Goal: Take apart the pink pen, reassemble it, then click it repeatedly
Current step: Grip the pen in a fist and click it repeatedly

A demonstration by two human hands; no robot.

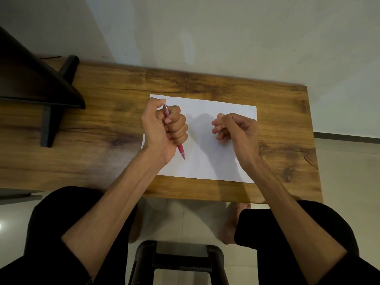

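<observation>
Left hand (162, 128) fisted around a slim pink plastic pen (181, 150), tip pointing down over a white paper sheet (216, 161), thumb by the clicker end, right hand (236, 128) loosely curled and empty above the sheet, brown woodgrain table (102, 130) beneath.

Plain home room, wooden desk (205, 83), tiled floor (185, 223), bare wall (226, 38)

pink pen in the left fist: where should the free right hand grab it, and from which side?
Probably the exposed pink grip section and tip of the pink plastic click pen, below the left hand. The fist wraps the mid-barrel, and only a short stub with the clicker shows at the top. The loosely curled right hand could come in from the right, low over the white paper sheet, pinching across the barrel.
</observation>
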